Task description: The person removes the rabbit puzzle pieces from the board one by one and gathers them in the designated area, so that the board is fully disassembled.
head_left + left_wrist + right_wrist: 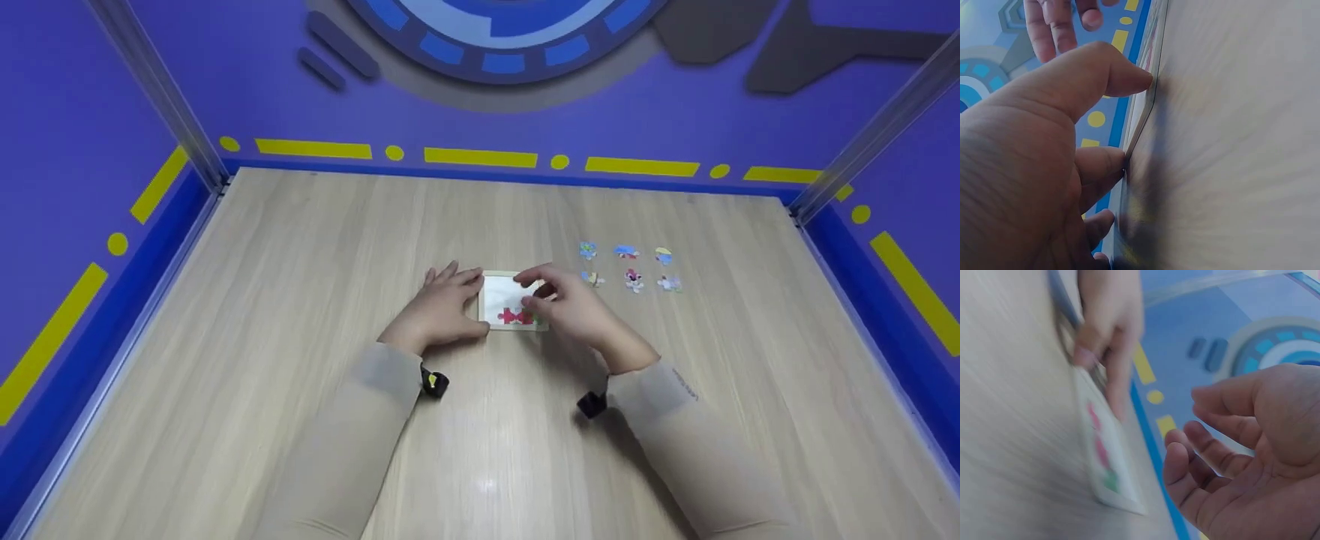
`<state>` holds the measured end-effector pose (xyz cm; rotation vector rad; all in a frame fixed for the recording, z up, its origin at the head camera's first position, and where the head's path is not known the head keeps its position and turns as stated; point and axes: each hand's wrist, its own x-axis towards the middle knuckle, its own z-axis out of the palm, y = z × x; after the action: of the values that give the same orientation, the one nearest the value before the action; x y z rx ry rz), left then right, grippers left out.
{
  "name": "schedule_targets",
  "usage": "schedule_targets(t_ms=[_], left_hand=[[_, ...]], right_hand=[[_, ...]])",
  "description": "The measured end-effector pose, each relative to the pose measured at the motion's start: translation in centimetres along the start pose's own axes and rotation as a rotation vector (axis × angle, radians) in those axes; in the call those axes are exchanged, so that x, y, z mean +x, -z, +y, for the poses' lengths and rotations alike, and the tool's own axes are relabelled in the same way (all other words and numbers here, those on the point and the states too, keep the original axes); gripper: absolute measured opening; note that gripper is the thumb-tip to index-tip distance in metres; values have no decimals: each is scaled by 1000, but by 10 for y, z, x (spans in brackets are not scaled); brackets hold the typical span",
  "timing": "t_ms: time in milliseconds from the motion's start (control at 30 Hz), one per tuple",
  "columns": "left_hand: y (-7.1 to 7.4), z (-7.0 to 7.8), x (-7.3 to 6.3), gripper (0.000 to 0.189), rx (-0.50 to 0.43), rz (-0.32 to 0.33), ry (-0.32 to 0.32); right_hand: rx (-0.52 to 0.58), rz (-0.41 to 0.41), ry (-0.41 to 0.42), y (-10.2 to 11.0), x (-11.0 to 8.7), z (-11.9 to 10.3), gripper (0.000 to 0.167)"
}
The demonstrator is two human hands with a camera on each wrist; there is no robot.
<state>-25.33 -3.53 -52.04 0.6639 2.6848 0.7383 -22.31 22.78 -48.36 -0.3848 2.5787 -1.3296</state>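
Note:
A small pale puzzle tray [517, 328] lies on the table, with red and green jigsaw pieces [509, 316] joined along its near side. My left hand [442, 309] holds the tray by its left side, the thumb [1129, 79] at the near corner and a fingertip at the far corner. Over the tray's right part hovers my right hand [576, 311], its fingers loosely bent. The right wrist view shows nothing between those fingers [1230, 455]. In the head view this hand hides the tray's right edge.
Several loose jigsaw pieces [634, 280] lie in two rows to the right of the tray, beyond my right hand. Blue-purple walls [480, 127] with yellow marks enclose the wooden table [337, 247] at the back and both sides.

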Motion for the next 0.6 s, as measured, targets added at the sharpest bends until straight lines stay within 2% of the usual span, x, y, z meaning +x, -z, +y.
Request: schedule_targets(t_ms=[200,400,600], left_hand=[[-2,1,-1,98,15,-8,-4],[-1,2,1,98,20,-8,-11],[0,0,1,98,24,-7,-2]], right_hand=[[-64,-4,58,-21,-1,13,38],[-152,-1,85,-25,3,23,40],[-251,-45,111,-30,7,23,42]])
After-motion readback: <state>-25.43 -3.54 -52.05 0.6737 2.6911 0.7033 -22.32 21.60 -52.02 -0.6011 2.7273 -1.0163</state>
